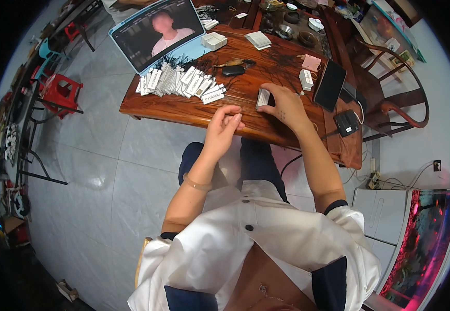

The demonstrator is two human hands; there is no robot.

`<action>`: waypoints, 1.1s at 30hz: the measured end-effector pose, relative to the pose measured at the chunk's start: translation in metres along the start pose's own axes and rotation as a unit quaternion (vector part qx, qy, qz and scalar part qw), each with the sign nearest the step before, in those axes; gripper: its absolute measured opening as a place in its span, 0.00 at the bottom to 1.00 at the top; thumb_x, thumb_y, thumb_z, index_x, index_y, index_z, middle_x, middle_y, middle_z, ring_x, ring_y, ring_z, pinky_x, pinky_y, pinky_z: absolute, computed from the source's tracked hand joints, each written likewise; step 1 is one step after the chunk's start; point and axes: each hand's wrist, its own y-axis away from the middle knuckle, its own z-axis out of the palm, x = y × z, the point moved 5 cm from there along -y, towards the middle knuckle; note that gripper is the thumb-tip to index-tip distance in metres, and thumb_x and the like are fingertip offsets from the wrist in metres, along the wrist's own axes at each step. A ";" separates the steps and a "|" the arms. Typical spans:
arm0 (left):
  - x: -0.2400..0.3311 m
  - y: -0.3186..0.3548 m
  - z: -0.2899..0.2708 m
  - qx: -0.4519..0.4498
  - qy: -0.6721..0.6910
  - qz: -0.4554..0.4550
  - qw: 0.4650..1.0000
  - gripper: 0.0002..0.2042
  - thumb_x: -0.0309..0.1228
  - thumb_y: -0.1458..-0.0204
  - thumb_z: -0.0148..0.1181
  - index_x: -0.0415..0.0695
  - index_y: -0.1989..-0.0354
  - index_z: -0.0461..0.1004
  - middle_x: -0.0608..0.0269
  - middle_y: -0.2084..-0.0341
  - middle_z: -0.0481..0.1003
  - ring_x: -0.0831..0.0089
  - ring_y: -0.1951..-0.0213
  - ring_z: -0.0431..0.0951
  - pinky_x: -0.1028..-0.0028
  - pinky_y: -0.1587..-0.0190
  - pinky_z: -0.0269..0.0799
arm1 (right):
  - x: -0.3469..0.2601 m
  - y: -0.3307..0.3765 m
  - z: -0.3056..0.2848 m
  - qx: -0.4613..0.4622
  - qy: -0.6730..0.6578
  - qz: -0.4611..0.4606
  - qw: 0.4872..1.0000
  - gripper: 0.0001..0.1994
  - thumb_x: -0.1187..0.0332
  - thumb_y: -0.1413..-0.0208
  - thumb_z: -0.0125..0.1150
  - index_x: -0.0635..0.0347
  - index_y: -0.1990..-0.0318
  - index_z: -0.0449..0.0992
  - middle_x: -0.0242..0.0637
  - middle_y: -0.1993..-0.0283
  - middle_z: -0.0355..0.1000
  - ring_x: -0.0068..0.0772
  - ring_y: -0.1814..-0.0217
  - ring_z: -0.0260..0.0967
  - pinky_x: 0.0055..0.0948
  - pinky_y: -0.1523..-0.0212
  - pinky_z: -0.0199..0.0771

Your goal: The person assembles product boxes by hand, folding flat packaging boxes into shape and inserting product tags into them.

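Note:
My right hand (287,108) grips a small stack of white tags (262,98) between thumb and fingers, on edge at the tabletop. My left hand (224,127) is closed, fingers curled and thumb against them, by the near edge of the wooden table (183,115); anything inside it is hidden. Beyond it on the left spreads a heap of white hang tags (176,82) with black strings. Farther back sit a squared stack of white tags (214,41) and a fanned pile of white tags (258,40).
A tablet in a light blue case (157,36) stands behind the heap. A dark oval object (234,70) lies mid-table. To the right are a white block (306,79), a pink pouch (310,62), a phone (330,86) and a black box (346,123). A wooden chair (423,88) stands beyond.

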 end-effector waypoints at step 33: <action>-0.004 0.043 0.029 -0.054 0.072 -0.264 0.960 0.11 0.31 0.38 0.47 0.39 0.53 0.69 0.64 0.69 0.74 0.78 0.70 0.73 0.75 0.66 0.74 | 0.059 0.041 -0.040 -0.079 0.013 -0.077 0.994 0.33 0.70 0.68 0.74 0.58 0.47 0.71 0.43 0.45 0.70 0.45 0.40 0.64 0.38 0.41 0.65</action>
